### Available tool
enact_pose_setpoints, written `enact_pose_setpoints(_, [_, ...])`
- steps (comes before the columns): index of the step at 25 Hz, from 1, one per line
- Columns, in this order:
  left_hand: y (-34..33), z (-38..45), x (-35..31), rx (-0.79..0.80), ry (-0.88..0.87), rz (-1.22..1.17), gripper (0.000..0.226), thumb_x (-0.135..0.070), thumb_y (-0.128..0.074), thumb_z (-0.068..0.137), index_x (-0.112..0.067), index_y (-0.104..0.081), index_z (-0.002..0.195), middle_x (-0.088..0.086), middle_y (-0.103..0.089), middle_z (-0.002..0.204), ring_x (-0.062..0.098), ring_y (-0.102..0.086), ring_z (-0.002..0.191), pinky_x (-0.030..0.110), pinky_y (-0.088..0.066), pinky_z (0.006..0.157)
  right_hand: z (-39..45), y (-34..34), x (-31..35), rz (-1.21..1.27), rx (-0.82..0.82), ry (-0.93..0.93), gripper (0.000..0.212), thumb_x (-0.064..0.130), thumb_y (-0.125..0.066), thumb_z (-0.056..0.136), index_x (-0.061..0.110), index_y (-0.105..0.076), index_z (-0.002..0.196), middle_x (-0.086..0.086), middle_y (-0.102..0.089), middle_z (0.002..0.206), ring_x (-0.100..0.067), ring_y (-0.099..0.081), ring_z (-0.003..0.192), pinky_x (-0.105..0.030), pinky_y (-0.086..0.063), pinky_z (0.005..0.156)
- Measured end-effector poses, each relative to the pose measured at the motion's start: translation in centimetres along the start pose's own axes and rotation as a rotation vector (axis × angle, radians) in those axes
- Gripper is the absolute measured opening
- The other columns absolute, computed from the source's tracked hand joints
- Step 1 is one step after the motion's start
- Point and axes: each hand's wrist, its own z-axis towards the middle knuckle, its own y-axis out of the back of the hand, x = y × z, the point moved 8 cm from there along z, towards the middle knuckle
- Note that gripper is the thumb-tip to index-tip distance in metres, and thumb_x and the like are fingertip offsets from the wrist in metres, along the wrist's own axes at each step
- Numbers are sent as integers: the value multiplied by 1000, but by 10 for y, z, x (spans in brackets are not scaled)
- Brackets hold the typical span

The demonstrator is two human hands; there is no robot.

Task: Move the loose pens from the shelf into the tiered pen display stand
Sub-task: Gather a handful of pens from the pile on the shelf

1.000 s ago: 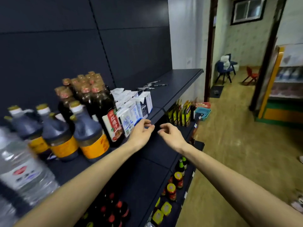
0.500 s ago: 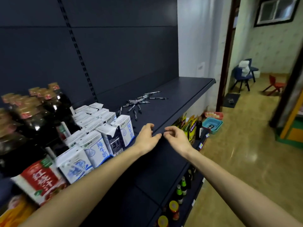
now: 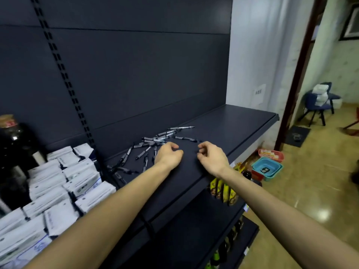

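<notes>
Loose pens (image 3: 155, 141) lie scattered across a dark shop shelf (image 3: 233, 125), fanned out from its middle toward the back panel, with a few strays trailing left toward a block of white cartons (image 3: 64, 183). A person reaches in from the near edge with both arms. The left hand (image 3: 168, 153) hovers at the near fringe of the pile, its fingers loosely curled and gripping nothing that can be seen. The right hand (image 3: 212, 156) hangs just beside it to the right, fingers likewise bent inward; whether a pen is caught beneath them cannot be told. The tiered display stand is nowhere in view, so no pen can be counted as delivered. By this evidence the job looks barely begun: the whole pile remains on the shelf, gathering has yet to start, and every pen is left to carry. A dark bottle (image 3: 13, 136) stands at far left; blue basins (image 3: 267, 168) sit on the floor at right.
</notes>
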Motion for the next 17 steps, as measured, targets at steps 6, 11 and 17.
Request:
enact_pose_setpoints(6, [6, 72, -13, -123, -53, 328, 44, -12, -61, 87, -25, -59, 130, -1, -56, 140, 26, -54, 127, 35, -46, 101, 98, -3, -25, -383, 61, 192, 47, 33, -61, 96, 14, -53, 138, -7, -52, 136, -30, -47, 126, -40, -47, 97])
enact_pose_setpoints(11, [29, 111, 14, -183, 105, 499, 57, -24, -67, 91, -15, -48, 144, 8, -45, 150, 31, -43, 136, 38, -39, 109, 159, -25, -33, -470, 218, 410, 32, 37, -59, 99, 18, -68, 123, -5, -59, 126, -27, -52, 120, -36, -46, 94])
enact_pose_setpoints(17, [39, 113, 42, -222, 165, 508, 70, -37, -76, 87, -11, -46, 145, 9, -47, 148, 29, -47, 135, 39, -40, 113, 195, -46, -23, -242, 357, 504, 21, 38, -68, 94, 24, -75, 108, 5, -67, 113, -18, -59, 112, -33, -50, 87])
